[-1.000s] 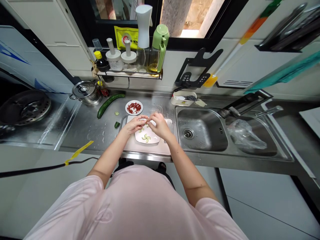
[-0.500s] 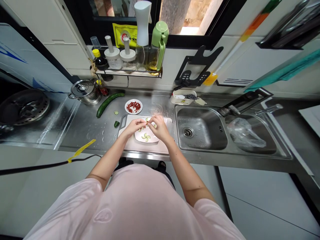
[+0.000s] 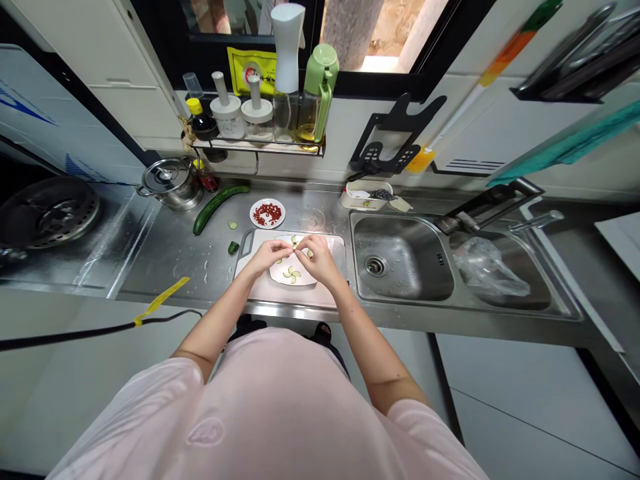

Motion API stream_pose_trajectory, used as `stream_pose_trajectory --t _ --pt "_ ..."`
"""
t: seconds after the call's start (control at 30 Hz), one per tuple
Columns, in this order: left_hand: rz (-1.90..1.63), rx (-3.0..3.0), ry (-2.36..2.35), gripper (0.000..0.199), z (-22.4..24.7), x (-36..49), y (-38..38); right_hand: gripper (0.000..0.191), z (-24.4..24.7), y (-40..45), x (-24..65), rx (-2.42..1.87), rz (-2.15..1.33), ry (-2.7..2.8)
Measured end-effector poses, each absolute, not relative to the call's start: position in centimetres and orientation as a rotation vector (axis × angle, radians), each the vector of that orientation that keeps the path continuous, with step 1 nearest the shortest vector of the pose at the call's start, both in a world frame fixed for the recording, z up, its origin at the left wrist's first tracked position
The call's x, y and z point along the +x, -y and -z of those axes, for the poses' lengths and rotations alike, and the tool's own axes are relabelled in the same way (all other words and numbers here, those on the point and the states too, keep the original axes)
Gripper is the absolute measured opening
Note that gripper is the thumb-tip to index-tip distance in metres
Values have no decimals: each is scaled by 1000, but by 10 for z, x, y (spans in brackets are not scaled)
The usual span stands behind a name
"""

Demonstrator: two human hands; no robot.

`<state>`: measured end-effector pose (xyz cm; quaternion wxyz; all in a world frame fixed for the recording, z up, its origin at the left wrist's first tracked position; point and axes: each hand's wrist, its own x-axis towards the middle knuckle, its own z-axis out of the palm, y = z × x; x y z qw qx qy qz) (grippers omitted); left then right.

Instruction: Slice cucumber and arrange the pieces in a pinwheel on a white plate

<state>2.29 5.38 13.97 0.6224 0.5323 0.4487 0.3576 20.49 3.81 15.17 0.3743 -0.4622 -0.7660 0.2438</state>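
Note:
Over a white plate (image 3: 278, 275), my left hand (image 3: 267, 256) and my right hand (image 3: 318, 259) meet with their fingertips pinched close together. Whatever sits between the fingers is too small to name. Thin cucumber slices (image 3: 291, 274) form a pinwheel near the plate's front, and more pale green pieces lie partly covered by my hands. Under the plate is a light cutting board (image 3: 260, 291) with a grey handle. A small white dish (image 3: 253, 205) of chopped red bits stands just behind the board.
Left of the board are a whole cucumber (image 3: 213, 208), a cucumber end (image 3: 233, 248) and a loose slice (image 3: 233, 225). A lidded steel pot (image 3: 173, 187) stands further back. A sink (image 3: 405, 267) adjoins on the right. A condiment rack (image 3: 260, 143) hangs behind.
My fingertips have shifted slightly over the plate, and both hands stay pinched together. The view has moved a little; the plate and dish are as before.

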Motion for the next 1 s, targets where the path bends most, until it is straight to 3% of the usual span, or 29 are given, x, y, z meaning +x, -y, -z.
stream_pose_trajectory --t 0.67,1.0 --pt "-756 1265 -1029 27 -124 24 -44 6 -135 -30 210 -1176 -691 2005" --pt "-814 1478 -1475 20 -92 21 -24 7 -73 -9 205 -1405 -635 2038"
